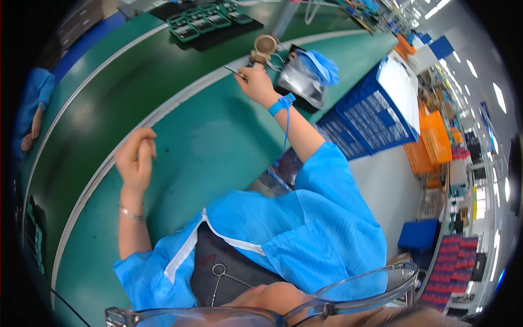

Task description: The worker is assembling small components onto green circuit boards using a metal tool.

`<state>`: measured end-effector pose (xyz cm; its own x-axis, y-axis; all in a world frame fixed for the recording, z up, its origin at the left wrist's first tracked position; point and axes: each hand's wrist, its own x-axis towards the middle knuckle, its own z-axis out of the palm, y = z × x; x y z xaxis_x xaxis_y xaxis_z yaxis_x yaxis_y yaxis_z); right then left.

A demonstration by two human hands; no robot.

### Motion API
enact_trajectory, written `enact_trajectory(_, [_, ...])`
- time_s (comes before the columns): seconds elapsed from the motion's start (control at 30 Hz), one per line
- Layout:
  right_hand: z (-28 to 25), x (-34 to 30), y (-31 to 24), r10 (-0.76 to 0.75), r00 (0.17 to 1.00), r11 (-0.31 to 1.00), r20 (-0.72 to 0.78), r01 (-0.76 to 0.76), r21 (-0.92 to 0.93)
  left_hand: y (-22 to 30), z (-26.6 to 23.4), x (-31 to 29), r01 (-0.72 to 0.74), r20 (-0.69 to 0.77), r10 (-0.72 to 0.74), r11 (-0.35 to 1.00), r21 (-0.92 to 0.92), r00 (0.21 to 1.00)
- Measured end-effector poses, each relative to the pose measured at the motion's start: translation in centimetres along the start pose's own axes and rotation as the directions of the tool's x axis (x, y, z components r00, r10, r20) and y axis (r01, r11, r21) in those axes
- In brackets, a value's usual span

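My right hand (257, 86), with a blue wrist strap (281, 104) and cord, is closed around a slim metal tool (235, 72). The tool's tip points left, over the rail; its exact kind does not show. Just beyond the knuckles stands a tan, round, cup-like piece (265, 44) on a small holder. To the right of that hand lies a shiny plastic bag (301, 82) with a blue cloth item (321, 66) on it. My left hand (136, 158) is raised over the green tabletop (190, 158), its fingers loosely curled and apart, with nothing visible in them.
A light rail (166, 107) divides the tabletop from a dark green belt (125, 82). Green-framed trays (207, 23) sit on a black mat beyond. At far left another person's sleeve (39, 90) and hands appear. A blue crate (365, 120) and orange bins (433, 139) stand right.
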<state>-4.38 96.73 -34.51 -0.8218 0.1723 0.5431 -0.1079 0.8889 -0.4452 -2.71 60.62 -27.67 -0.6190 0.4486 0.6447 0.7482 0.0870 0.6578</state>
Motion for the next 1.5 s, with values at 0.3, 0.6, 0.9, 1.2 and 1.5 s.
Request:
enact_trajectory(0.3, [10.7, 11.0, -1.5, 0.032, 0.998, 0.999, 0.058, -0.032, 0.004, -12.1, 0.1, -3.4, 0.521, -0.033, -0.555, 0.798, -0.303, 0.831])
enact_trajectory(0.6, [16.0, 17.2, 1.2, 0.243, 0.958, 0.957, 0.153, -0.210, -0.201, -11.2, -0.2, -2.7, 0.585, 0.016, -0.613, 0.745, -0.319, 0.790])
enact_trajectory(0.9, [16.4, 18.7, -0.9, -0.388, 0.874, 0.729, 0.291, 0.484, -0.484, -11.7, -0.1, -2.4, 0.606, 0.019, -0.633, 0.730, -0.316, 0.774])
enact_trajectory(1.2, [14.4, 8.4, -16.8, -0.841, 0.504, 0.519, 0.197, 0.854, 0.028, -13.8, -2.4, -0.5, 0.399, -0.091, -0.806, 0.384, -0.833, 0.586])
enact_trajectory(1.5, [7.4, 2.1, -22.3, -0.901, 0.384, 0.428, 0.204, 0.862, 0.270, -18.3, -8.0, -3.9, 0.310, -0.196, -0.865, 0.364, -0.878, 0.462])
